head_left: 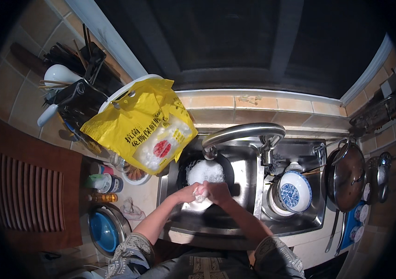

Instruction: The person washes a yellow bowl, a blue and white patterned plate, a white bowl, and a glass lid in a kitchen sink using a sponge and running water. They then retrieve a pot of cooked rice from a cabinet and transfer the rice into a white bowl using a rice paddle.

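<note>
My left hand (185, 194) and my right hand (218, 192) meet over the left basin of a stainless steel sink (245, 198). Between them both grip a bunched white and pinkish cloth (200, 193). Just beyond my hands, white suds (205, 172) fill a dark round pan (228, 171) in the basin. A white dish (199, 205) shows partly below my hands; the rest of it is hidden. The curved steel faucet (245, 130) arches over the pan, its spout above the suds.
A yellow plastic bag (142, 122) with printing hangs at the basin's back left. Stacked bowls, topped by a blue-and-white bowl (295, 191), stand in the right basin. A lidded pan (346, 178) is on the right. A blue basket (104, 232) and a crumpled cloth (131, 210) lie left.
</note>
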A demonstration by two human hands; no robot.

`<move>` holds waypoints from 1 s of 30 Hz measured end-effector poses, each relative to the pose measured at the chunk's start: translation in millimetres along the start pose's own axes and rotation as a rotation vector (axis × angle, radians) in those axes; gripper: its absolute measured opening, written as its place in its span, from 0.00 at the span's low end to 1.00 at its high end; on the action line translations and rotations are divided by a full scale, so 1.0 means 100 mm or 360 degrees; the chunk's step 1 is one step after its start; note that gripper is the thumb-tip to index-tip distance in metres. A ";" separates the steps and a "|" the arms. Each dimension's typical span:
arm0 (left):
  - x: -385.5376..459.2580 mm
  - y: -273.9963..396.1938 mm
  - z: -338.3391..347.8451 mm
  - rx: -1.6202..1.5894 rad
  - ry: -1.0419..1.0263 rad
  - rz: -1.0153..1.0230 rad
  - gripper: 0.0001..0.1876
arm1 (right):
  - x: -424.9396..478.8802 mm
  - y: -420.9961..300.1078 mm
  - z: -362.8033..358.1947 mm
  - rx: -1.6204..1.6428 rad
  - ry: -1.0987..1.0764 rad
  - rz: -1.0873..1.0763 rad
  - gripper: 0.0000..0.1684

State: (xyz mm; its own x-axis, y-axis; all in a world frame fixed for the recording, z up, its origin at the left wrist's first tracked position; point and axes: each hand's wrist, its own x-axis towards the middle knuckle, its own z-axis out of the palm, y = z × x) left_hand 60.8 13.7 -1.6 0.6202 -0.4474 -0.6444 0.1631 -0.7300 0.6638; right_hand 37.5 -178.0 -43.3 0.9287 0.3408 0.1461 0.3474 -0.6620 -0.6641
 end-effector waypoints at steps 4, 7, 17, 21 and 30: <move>-0.15 -0.01 0.22 -0.0812 0.0445 0.0015 0.30 | -0.28 -0.15 0.37 0.0735 0.0652 0.0373 0.12; -0.21 0.25 0.66 -0.1178 0.1167 0.0148 0.35 | -0.46 -0.26 0.97 0.1839 0.0655 0.1249 0.14; -0.25 -0.11 0.49 -0.0312 0.0836 0.0184 0.34 | -0.22 -0.12 0.10 0.0347 0.0108 0.0677 0.11; -0.19 0.20 0.12 0.0346 0.0202 -0.0205 0.24 | -0.13 0.03 0.07 0.0209 -0.0019 0.0208 0.15; -0.42 0.31 0.69 -0.1093 0.1027 0.0125 0.34 | -0.48 -0.63 0.52 0.1832 0.0382 0.1599 0.13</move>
State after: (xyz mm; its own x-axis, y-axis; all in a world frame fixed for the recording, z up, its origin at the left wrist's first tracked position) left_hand -13.1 -26.0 19.2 0.9198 0.0400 -0.3903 0.3916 -0.1542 0.9071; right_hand -35.5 -118.0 -46.5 0.7480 -0.1009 -0.6559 -0.5912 0.3477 -0.7277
